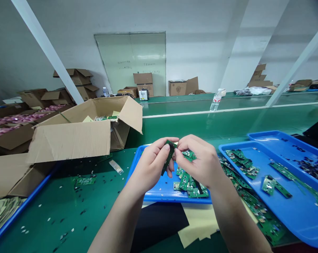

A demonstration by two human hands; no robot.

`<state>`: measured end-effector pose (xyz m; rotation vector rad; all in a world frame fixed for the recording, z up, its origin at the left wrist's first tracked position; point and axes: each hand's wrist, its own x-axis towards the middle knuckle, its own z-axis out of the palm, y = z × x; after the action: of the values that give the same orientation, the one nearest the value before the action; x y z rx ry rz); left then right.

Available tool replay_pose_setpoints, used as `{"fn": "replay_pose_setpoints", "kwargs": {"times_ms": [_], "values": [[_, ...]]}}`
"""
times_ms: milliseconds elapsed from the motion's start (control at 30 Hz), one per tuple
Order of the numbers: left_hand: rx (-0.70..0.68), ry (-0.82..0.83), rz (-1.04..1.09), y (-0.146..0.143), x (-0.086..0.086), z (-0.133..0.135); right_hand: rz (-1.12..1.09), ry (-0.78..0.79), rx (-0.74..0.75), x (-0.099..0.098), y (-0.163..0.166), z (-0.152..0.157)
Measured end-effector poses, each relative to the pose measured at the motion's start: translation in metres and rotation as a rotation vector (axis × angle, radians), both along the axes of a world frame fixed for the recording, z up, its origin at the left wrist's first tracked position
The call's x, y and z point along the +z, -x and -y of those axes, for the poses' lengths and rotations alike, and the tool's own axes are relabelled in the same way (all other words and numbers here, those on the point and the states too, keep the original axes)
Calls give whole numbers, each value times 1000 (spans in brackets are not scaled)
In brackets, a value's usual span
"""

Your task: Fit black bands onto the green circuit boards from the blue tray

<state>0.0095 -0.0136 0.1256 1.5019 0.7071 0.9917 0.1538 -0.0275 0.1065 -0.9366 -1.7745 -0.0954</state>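
Observation:
Between the thumb and fingers of my left hand is a small dark green circuit board, tilted on its long side. My right hand pinches at the board's upper end; whether a small part sits between its fingertips is hidden. Both hands are above a blue tray, where a pile of green circuit boards lies under and beside my right hand.
On the left stands an open cardboard box. Blue trays with boards and small dark parts lie at right. A loose board and scattered bits lie on the green table. Farther back stands a plastic bottle.

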Motion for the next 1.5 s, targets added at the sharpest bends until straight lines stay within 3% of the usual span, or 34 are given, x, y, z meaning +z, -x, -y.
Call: {"fn": "replay_pose_setpoints", "kwargs": {"times_ms": [200, 367, 533, 867, 1100, 1300, 1500], "values": [[102, -31, 32, 6, 2, -1, -163, 175, -144, -4, -14, -4], [151, -63, 67, 9, 1, -3, -120, 90, -36, -1, -17, -5], [112, -61, -1, 5, -1, -1, -44, -14, 35, 2, -10, -6], [-124, -141, -272, 11, 3, -1, -18, -120, -22, 0, -16, -11], [141, -350, -185, 15, -3, -5, -285, -307, -257, 5, -20, -2], [53, -517, -285, 16, -4, -4, -207, 2, -8, 6, -6, 6], [47, -502, -275, 14, -7, -5, -208, -23, 35, 5, -2, 2]]}}
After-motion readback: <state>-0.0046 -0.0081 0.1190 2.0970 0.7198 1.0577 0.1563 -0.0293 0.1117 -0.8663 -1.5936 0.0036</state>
